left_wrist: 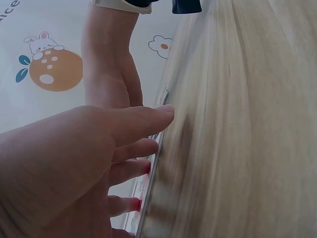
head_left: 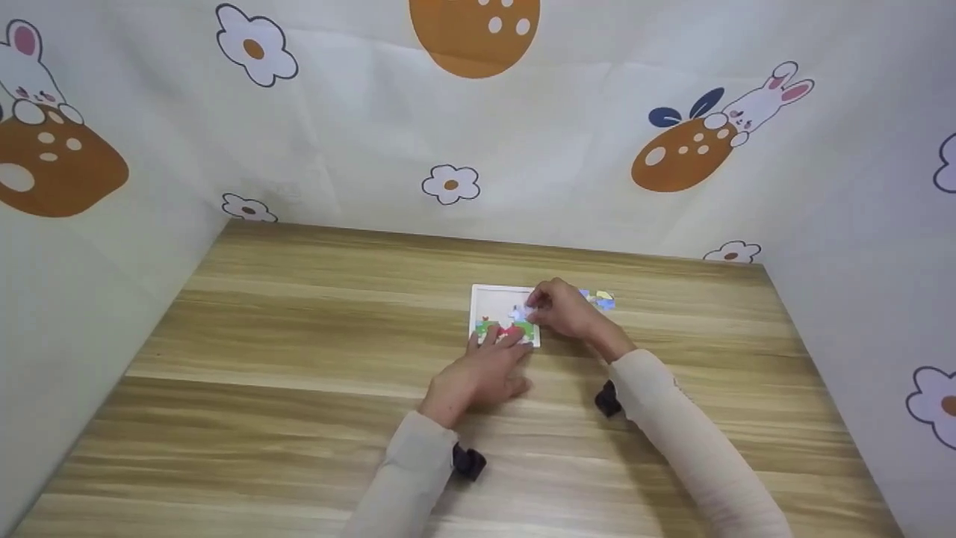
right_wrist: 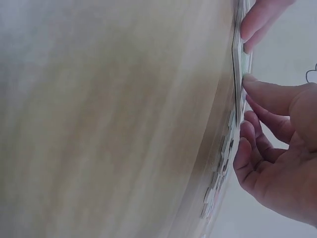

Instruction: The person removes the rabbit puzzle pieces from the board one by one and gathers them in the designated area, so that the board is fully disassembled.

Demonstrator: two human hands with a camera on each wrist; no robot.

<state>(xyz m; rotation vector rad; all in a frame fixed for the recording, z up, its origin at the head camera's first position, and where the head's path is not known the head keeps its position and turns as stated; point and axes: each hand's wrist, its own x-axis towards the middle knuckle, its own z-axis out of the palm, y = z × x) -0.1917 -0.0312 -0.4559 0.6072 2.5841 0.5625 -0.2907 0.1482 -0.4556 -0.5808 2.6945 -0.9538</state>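
Two hands work at a small white puzzle board (head_left: pixel 493 299) lying just right of centre in the head view, on a wood-grain table (head_left: pixel 299 359). The left hand (head_left: pixel 482 373) lies flat with its fingers (left_wrist: pixel 143 148) extended, the tips pressing on the lower edge of the board where red and green picture parts show. The right hand (head_left: pixel 567 310), fingers curled, pinches a pale puzzle piece (head_left: pixel 527 308) over the board's right half; from the right wrist view its fingertips (right_wrist: pixel 250 82) meet the board's thin edge. A small cluster of loose pieces (head_left: pixel 600 300) (blue and yellow, too blurred to count) lies on the table just beyond the right hand, partly hidden by it. The held piece's shape cannot be made out, and much of the board's right side is covered by the hand. Both wrist views are steeply angled and blurred, showing the board only edge-on. Counted: one board, two hands, two cream sleeves, each with a dark strap at the wrist. Patterned cloth (head_left: pixel 672 149) printed with rabbits and flowers walls the table on three sides.
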